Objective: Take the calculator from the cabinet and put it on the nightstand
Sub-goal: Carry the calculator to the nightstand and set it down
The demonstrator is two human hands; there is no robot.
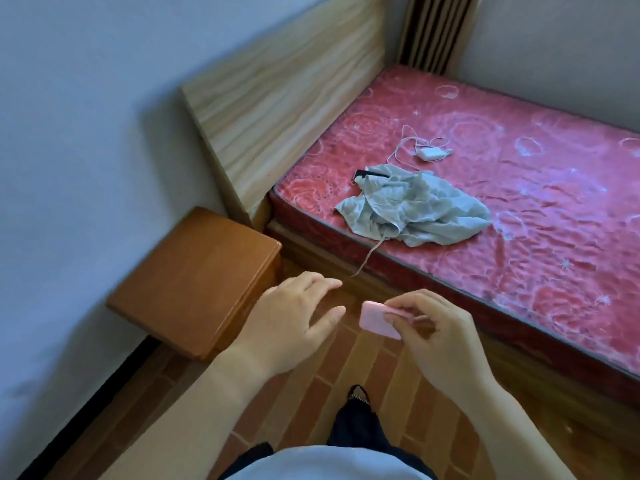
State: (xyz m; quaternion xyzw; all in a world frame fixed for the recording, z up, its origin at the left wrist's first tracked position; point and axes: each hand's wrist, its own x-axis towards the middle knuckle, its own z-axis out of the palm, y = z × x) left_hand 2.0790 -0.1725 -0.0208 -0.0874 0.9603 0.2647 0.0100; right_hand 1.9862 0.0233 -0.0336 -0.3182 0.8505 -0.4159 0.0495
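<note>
A small pink calculator (pixel 375 320) is held in the air above the brick-pattern floor, pinched at its right end by my right hand (pixel 440 337). Its back or side faces me, so no keys show. My left hand (pixel 294 320) hovers just left of it, fingers spread and holding nothing, over the right edge of the nightstand. The brown wooden nightstand (pixel 194 285) stands against the wall at the left, its top bare.
A bed with a red floral mattress (pixel 519 188) fills the right side, bearing a crumpled grey garment (pixel 415 209) and a white charger with cable (pixel 427 152). A light wooden headboard (pixel 284 109) rises behind the nightstand. My leg and shoe (pixel 356 410) are on the floor below.
</note>
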